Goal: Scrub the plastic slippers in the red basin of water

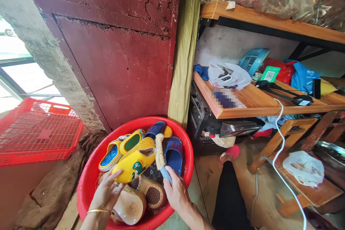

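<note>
My left hand (pixel 109 187) grips the heel end of a yellow slipper (pixel 129 170) with a green cartoon figure on its side. My right hand (pixel 175 188) is closed round the blue handle of a scrubbing brush (pixel 160 152), whose pale bristles are beside the slipper's opening. Below both hands is a red basin (pixel 189 147) holding water and several shoes. Among them are a dark blue slipper (pixel 174 156) at the right, a yellow shoe with a blue inside (pixel 111 153) at the left, and a beige shoe (pixel 130 205) lying sole up near the front.
A red plastic crate (pixel 40 133) stands at the left beside brown sacking (pixel 51 183). Behind the basin is a dark red door (pixel 118 61). Wooden shelves (pixel 250 102) with bags and a fan, and a wooden stool (pixel 309 187), are at the right.
</note>
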`<state>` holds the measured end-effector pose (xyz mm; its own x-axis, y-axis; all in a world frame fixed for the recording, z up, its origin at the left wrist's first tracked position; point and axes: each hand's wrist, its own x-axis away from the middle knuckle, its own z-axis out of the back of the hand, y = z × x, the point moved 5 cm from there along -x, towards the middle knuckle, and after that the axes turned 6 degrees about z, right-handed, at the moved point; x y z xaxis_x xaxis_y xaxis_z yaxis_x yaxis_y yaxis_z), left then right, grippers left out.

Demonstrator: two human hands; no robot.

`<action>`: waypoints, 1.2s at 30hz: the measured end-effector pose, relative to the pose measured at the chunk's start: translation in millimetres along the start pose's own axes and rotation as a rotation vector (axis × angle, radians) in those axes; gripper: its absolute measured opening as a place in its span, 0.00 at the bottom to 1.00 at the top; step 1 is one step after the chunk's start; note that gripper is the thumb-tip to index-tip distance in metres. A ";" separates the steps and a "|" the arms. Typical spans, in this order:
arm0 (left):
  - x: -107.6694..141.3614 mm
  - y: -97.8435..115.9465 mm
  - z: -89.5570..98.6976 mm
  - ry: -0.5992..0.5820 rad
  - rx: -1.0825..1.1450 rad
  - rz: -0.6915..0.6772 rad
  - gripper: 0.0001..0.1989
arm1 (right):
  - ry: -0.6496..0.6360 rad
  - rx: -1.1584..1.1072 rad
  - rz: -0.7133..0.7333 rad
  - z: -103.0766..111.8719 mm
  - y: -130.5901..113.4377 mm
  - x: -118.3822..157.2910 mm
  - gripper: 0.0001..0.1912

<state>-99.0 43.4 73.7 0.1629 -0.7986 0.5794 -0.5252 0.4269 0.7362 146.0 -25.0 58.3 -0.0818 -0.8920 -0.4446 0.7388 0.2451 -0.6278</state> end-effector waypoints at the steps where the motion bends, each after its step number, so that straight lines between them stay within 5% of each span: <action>1: -1.2 -5.4 -1.0 0.009 0.004 0.033 0.24 | -0.004 -0.002 0.013 -2.9 -2.4 2.3 0.23; 8: 0.5 -23.5 -12.3 -0.086 -0.140 0.059 0.20 | -0.148 0.044 0.081 -19.4 -34.9 21.5 0.27; 15: -12.5 -28.2 -3.0 -0.019 -0.280 -0.073 0.22 | -0.276 0.196 0.231 -9.7 -70.6 16.7 0.29; 24: -24.6 -21.7 0.5 0.090 -0.421 -0.128 0.25 | -0.331 0.382 0.032 10.5 -9.9 15.9 0.23; 31: -21.2 -21.5 3.1 0.132 -0.293 -0.068 0.19 | -0.305 0.223 0.134 -11.9 -46.0 10.2 0.29; 36: -17.8 -14.2 10.3 0.113 -0.155 -0.044 0.19 | -0.329 0.299 0.054 -5.1 -20.4 14.7 0.24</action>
<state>-102.9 47.2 49.4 0.2800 -0.7693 0.5743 -0.3821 0.4595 0.8018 126.3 -41.2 61.3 0.1432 -0.9662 -0.2145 0.9011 0.2169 -0.3754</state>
